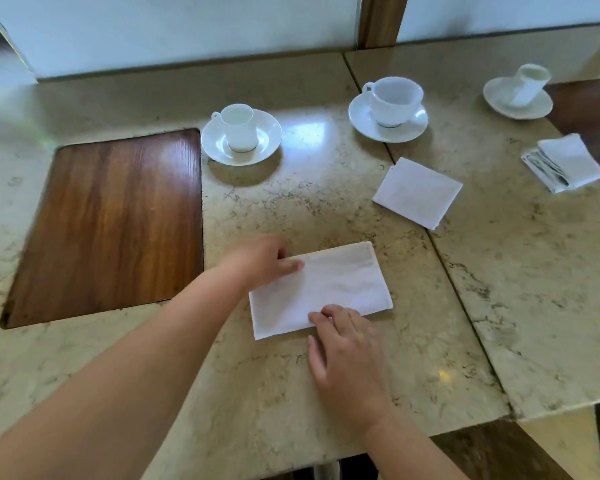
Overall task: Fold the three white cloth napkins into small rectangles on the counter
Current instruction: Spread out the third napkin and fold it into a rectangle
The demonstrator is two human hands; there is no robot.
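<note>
A white napkin point(329, 289), folded into a long rectangle, lies flat on the marble counter point(291, 202) in front of me. My left hand point(262, 259) pinches its far left corner, thumb on top. My right hand point(343, 355) rests at the napkin's near edge, fingertips touching the cloth. A second white napkin point(417, 191), folded into a small square, lies further right. A third folded napkin point(565, 162), thicker with layered edges showing, sits near the right edge.
Three white cups on saucers stand at the back: one centre point(240, 136), one right of it point(388, 109), one far right point(518, 93). A dark wooden inset point(111, 223) fills the left of the counter. The counter's front edge runs just below my right wrist.
</note>
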